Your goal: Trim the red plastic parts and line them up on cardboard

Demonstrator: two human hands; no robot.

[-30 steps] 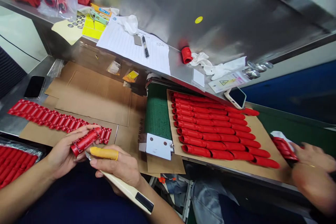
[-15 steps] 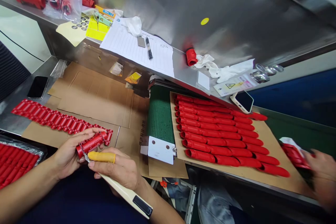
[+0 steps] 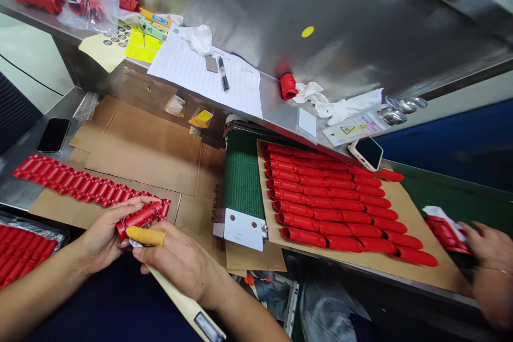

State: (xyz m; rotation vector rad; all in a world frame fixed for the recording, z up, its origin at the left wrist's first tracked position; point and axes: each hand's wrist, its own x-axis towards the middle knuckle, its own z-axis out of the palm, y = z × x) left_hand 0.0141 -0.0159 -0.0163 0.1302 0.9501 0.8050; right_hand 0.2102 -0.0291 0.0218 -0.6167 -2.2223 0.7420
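In the lower left of the head view, my left hand is closed round a hollow red plastic sleeve with raised ribs, held tilted. My right hand grips a long cream-handled knife, its dark end pointing down toward me. A yellow finger cot covers one finger, which rests against the sleeve's lower side. The knife's tip meets the sleeve's near end, mostly hidden by my fingers. Just beyond my hands, a row of red ribbed parts runs leftward across cardboard.
Red sleeves lie in rows on cardboard to the right, past a green conveyor belt. Another person's hand touches a red part at far right. Phones, papers and a marker lie around. A tray of red parts sits lower left.
My right hand and the knife have shifted slightly left, and the yellow-covered finger now lies closer along the sleeve. The whole view has drifted a little.
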